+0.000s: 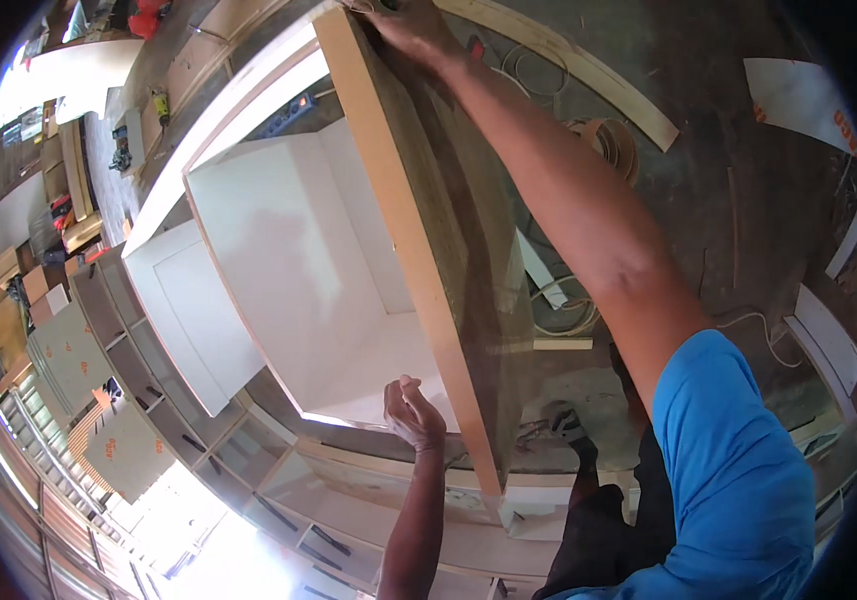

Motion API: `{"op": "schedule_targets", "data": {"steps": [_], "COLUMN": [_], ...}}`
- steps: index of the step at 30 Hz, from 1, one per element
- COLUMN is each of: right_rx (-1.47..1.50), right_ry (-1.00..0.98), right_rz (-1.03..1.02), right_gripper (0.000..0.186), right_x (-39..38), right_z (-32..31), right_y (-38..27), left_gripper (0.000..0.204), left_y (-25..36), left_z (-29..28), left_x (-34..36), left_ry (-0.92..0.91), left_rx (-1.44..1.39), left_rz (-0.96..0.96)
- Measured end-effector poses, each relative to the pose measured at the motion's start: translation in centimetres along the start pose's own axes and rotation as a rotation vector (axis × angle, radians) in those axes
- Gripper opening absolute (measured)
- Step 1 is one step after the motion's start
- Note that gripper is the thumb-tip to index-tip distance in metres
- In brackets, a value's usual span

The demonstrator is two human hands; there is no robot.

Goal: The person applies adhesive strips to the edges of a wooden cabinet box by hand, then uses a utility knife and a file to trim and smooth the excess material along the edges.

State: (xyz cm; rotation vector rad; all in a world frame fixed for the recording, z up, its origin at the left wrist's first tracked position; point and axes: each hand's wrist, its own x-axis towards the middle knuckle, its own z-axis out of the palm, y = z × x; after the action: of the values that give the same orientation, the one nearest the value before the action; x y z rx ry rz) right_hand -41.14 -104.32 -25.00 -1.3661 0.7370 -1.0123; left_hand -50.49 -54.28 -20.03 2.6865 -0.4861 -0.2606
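Note:
A large wooden cabinet box (284, 230) with a white inside stands before me. A light brown edge (404, 240) runs along its near right panel, whose outer side (479, 300) is dark and glossy. My right hand (409, 25) is at the far upper end of that panel, closed around a small dark object that the picture's top edge cuts off. My left hand (415, 412) is at the near part of the box's opening, its fingers curled in. Whatever it may hold is hidden.
A white panelled door (194, 315) is left of the box. Shelf frames with dark handles (324, 540) line the lower left. Coiled cable (569, 315), a roll of edging strip (611, 148) and a curved-looking board (569, 60) lie on the floor at right. Power tools (61, 212) are at far left.

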Motion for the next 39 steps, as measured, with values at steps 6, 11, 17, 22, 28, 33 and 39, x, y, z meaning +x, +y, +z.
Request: {"op": "schedule_targets", "data": {"steps": [6,11,17,22,28,33,39], "right_rx": [-0.075,-0.105,0.059,-0.071,0.02,0.014,-0.027], "right_ry": [-0.14,-0.149,0.071,-0.153,-0.082,0.0,-0.077], "right_rz": [0.181,0.185,0.123,0.275,0.097,0.243,0.038], "right_gripper": [0.05,0.052,0.041,0.05,0.034,0.053,0.049], "right_x": [-11.9,-16.1,-7.1,-19.8,-30.2,-24.2,-34.4], "right_z": [-1.3,-2.5,-1.1,-2.0,-3.4,-3.0,-2.2], "right_y": [-3.0,-4.3,-1.0,-3.4,-7.9,-5.4,-7.3], "left_gripper": [0.055,0.048,0.05,0.052,0.052,0.056,0.058], "left_y": [0.4,1.9,1.5,0.8,1.1,0.9,-0.4], "left_z": [0.1,-0.1,0.1,0.2,0.2,0.0,0.5], "left_x": [-0.2,-0.1,-0.3,-0.5,-0.4,-0.5,-0.7], "left_ry": [-0.01,-0.024,0.001,-0.009,-0.006,-0.018,0.021], "left_rx": [0.014,-0.014,-0.067,-0.078,-0.129,-0.124,-0.156], "left_rz": [0.0,-0.076,-0.053,-0.093,-0.109,-0.047,-0.062]}}
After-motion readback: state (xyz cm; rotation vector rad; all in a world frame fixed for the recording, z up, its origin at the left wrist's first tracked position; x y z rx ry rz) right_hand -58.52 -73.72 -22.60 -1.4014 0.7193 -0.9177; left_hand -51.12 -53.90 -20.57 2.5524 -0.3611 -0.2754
